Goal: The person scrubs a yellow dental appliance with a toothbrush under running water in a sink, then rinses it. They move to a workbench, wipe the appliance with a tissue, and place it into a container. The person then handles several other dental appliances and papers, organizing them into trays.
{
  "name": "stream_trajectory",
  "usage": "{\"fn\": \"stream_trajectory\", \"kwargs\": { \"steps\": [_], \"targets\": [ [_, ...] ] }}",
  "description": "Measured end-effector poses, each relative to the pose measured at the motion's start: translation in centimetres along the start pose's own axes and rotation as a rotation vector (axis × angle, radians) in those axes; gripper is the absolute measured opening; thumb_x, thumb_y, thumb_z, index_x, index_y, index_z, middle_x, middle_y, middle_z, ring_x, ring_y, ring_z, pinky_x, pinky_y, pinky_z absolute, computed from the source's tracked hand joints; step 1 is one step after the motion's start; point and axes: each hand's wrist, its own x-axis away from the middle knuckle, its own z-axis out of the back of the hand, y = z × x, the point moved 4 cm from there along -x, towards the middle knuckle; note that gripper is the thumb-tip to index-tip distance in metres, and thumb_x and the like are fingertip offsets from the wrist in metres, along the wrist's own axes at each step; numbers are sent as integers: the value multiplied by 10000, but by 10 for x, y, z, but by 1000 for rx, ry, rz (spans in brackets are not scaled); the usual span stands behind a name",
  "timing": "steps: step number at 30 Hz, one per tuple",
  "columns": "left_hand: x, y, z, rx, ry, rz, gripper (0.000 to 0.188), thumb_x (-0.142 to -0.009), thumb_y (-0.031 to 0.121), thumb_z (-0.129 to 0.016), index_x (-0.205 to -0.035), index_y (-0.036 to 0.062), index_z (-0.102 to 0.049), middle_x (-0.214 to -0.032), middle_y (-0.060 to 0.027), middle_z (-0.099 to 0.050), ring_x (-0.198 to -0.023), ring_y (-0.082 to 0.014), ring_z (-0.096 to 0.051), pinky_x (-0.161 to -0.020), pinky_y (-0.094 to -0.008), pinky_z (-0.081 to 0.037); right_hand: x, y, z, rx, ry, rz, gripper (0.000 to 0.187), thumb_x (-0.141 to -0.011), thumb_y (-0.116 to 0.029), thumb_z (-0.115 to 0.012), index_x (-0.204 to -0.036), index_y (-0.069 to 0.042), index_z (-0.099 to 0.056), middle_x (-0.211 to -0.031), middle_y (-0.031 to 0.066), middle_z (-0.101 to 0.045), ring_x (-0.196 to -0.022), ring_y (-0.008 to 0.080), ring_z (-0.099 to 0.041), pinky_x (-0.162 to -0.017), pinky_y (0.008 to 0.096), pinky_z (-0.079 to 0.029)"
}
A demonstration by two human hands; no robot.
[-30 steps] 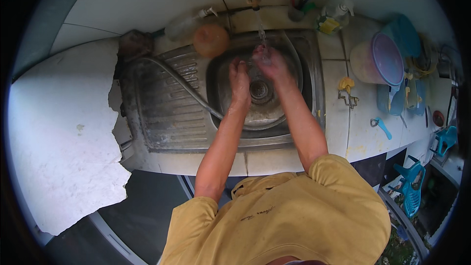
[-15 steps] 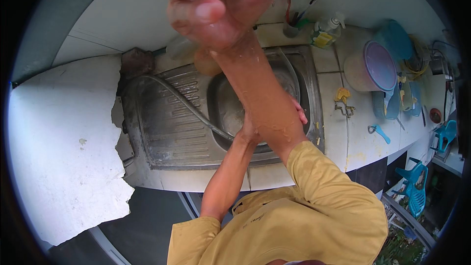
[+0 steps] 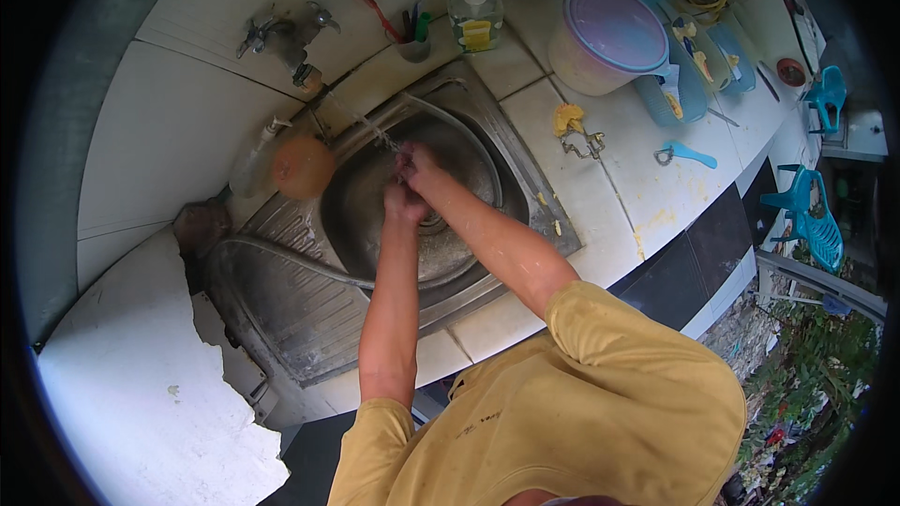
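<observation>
Both my hands are low over the metal sink basin [image 3: 349, 242], close together under a stream of running water [image 3: 361, 118]. My right hand [image 3: 418, 165] is at the end of the stream, its fingers bunched toward the left hand. Just nearer to me, my left hand [image 3: 403, 201] touches or almost touches it. Wet, overlapping fingers hide whether either hand is open or closed, and no object shows between them. The water comes from a wall tap [image 3: 302, 75] at the back left.
Beside the basin, an orange-brown round thing [image 3: 303, 168] and a clear pump bottle [image 3: 253, 164] stand at left. Behind are a toothbrush cup [image 3: 413, 47] and soap bottle [image 3: 475, 19]. A lidded tub [image 3: 605, 47] and blue peeler [image 3: 689, 154] occupy the right counter. A hose [image 3: 295, 260] crosses the drainboard.
My right hand has come down from high in front of the view into the basin. My left hand has let go of the right forearm and joined it under the water. The view has turned.
</observation>
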Motion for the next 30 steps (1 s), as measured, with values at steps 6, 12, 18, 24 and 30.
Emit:
{"fn": "stream_trajectory", "kwargs": {
  "steps": [6,12,18,24,30],
  "targets": [
    [-45,53,32,-1341,219,-212,347,-990,262,-400,-1217,93,-602,-1344,-128,-572,-1253,-319,-517,-1032,-461,-425,92,-11,-37,646,-385,453,249,-1006,-143,-423,-881,-36,-609,-815,53,-612,-764,185,-601,-694,287,-501],
    [-57,42,5,-3334,31,-319,287,-939,177,-480,-1173,97,-625,-1312,-139,-589,-1226,-302,-541,-987,-445,-458,306,-6,-54,902,-1282,1113,245,-954,-207,-507,-860,-27,-644,-883,131,-646,-890,312,-626,-865,409,-471],
    [11,23,-38,-2959,-140,-134,323,-904,123,-526,-1214,95,-610,-1341,-162,-567,-1239,-305,-540,-988,-456,-459,137,-25,-44,1667,-1050,1043,287,-899,-288,-571,-903,-50,-732,-877,125,-685,-879,301,-655,-834,435,-492],
    [-26,38,6,-1017,55,-13,360,-966,254,-465,-1278,110,-570,-1264,-152,-603,-1193,-265,-560,-944,-380,-460,36,-37,-41,791,-765,-43,238,-863,-278,-714,-944,-54,-711,-901,76,-698,-756,205,-666,-676,329,-536],
    [-65,33,17,-609,154,21,361,-948,237,-482,-1259,76,-570,-1235,-175,-614,-1158,-298,-580,-935,-411,-465,68,0,-13,-25,-355,-282,364,-842,-367,-772,-1024,-70,-665,-898,94,-685,-804,205,-668,-748,354,-562]
  ]
}}
